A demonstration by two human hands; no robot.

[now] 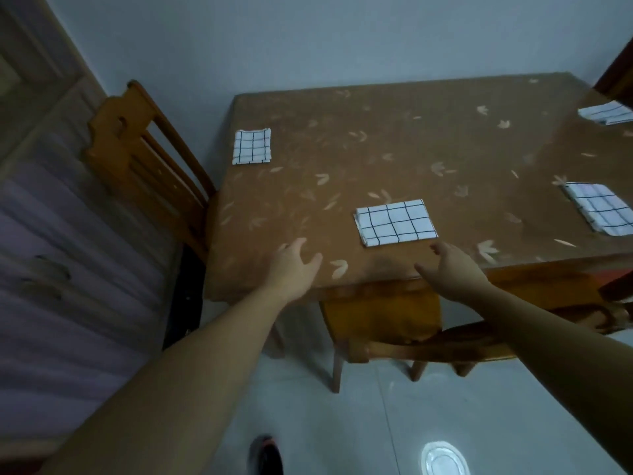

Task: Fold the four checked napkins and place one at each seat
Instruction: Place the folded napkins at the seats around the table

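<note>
My left hand (294,264) and right hand (454,267) hover at the tabletop's (428,145) near edge, fingers loosely spread and holding nothing. The nearest napkin (395,222) lies folded between them at 12 o'clock. From it, the second napkin (251,146) lies at 10 o'clock, the third napkin (599,207) at 3 and the fourth napkin (606,113) at 2.

Table (428,138) (leaf-patterned cover) carries four checked napkins (396,222) (251,146) (600,208) (605,113), apparently all folded.

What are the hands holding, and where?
Nothing. The left hand and right hand are open by the table edge; the nearest napkin lies untouched.
</note>
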